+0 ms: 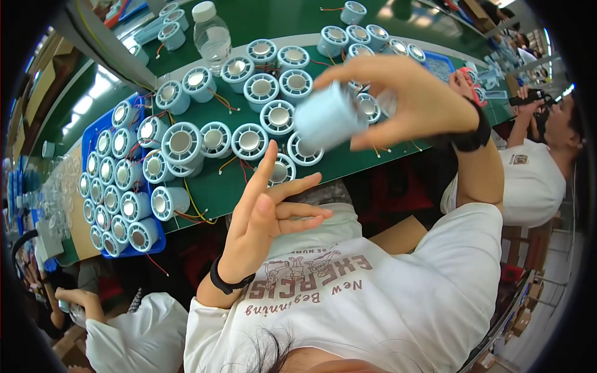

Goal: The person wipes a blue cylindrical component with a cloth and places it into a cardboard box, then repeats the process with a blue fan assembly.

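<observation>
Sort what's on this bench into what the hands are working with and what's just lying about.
In hand:
right hand gripping a pale blue cylinder
left hand open, holding nothing
round blue-white parts with wires on the green table
blue tray of the same parts

Lying about:
water bottle

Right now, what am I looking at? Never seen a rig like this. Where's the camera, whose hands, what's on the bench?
There is no machine here: a person works with two bare hands, and a wide fisheye camera on their head looks down, which is why straight edges bend near the rim.

The right hand holds a pale blue cylinder in its fingertips, lifted above the bench. The left hand is raised with fingers spread and holds nothing.

On the green bench lie many round white-and-blue parts with shiny metal centres and thin coloured wires. More of them fill a blue tray on the left. A clear water bottle stands further back.

Other people in white shirts sit nearby; those hands are not the wearer's.
</observation>
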Tool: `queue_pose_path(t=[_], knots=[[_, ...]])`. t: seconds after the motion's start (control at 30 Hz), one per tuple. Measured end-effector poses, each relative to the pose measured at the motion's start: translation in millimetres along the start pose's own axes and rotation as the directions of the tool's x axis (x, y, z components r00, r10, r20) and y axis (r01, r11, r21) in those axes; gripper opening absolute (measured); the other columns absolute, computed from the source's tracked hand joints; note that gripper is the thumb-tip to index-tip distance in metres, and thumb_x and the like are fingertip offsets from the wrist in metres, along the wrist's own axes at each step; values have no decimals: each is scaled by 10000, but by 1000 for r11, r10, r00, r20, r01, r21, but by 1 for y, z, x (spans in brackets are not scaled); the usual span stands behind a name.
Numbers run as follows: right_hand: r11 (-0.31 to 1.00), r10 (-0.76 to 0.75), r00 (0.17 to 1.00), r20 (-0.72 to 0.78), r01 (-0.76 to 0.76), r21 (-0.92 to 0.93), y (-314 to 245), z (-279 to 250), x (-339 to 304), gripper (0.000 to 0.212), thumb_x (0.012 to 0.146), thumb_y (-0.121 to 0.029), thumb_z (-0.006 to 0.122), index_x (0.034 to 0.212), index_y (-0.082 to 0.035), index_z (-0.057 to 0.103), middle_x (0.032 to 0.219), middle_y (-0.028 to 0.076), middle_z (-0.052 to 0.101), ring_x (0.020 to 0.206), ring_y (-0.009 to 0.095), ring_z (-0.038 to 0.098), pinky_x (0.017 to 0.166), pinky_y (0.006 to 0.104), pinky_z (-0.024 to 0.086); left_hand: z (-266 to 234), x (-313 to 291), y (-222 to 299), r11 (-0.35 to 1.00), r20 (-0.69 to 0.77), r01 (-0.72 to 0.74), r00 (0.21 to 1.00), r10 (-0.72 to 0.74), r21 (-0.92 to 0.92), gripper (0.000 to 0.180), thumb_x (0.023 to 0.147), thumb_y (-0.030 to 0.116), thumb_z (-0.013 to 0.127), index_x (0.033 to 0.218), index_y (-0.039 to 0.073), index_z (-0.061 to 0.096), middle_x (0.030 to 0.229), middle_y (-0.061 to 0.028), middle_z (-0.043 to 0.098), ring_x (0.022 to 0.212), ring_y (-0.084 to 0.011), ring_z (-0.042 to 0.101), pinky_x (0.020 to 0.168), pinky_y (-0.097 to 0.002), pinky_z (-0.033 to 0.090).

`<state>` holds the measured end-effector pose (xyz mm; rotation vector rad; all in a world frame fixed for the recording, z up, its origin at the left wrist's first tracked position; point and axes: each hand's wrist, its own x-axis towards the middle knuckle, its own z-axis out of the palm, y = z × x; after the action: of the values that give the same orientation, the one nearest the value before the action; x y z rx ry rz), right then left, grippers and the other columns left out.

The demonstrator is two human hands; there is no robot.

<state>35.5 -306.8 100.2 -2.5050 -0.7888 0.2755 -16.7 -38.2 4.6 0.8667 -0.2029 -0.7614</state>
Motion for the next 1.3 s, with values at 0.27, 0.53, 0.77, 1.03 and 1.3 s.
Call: queue_pose_path(t=[0.27,0.53,0.77,1.03,1.3], knots=[[538,700,609,-372,-793,-286,197,-69,-91,556,733,-478,733,915,43,666,741,133,633,674,185,604,631,320,463,2,4,4,971,-9,-3,1000,6,241,553,1024,293,389,1475,-3,270,1202,-289,584,938,-373,686,769,-374,598],[326,809,406,-424,-911,-250,232,-97,-110,627,634,-535,710,822,63,689,784,220,674,730,324,655,702,389,510,-7,3,5,960,-43,14,999,-3,278,478,1018,228,411,1411,-40,368,1143,-265,613,907,-360,696,742,-358,605],[240,859,334,-389,-932,-271,226,-77,-149,593,587,-500,722,827,41,686,786,212,670,737,324,649,716,399,505,-10,8,5,948,-3,32,999,-33,317,421,1013,192,439,1362,-44,438,1105,-237,630,909,-347,695,745,-365,602],[248,937,333,-108,-849,-466,216,-22,-184,677,572,-432,803,1079,-8,654,889,175,685,837,275,657,784,361,507,-13,18,3,948,71,83,991,-110,306,394,1010,144,457,1364,-29,447,1136,-219,620,963,-336,684,795,-394,589],[518,816,556,-160,-825,-225,211,-37,-184,713,677,-287,813,1306,-73,555,1082,185,646,979,281,629,859,345,490,-12,19,0,946,66,92,991,-118,312,382,1008,122,452,1357,-32,453,1127,-208,622,983,-323,678,816,-384,581]])
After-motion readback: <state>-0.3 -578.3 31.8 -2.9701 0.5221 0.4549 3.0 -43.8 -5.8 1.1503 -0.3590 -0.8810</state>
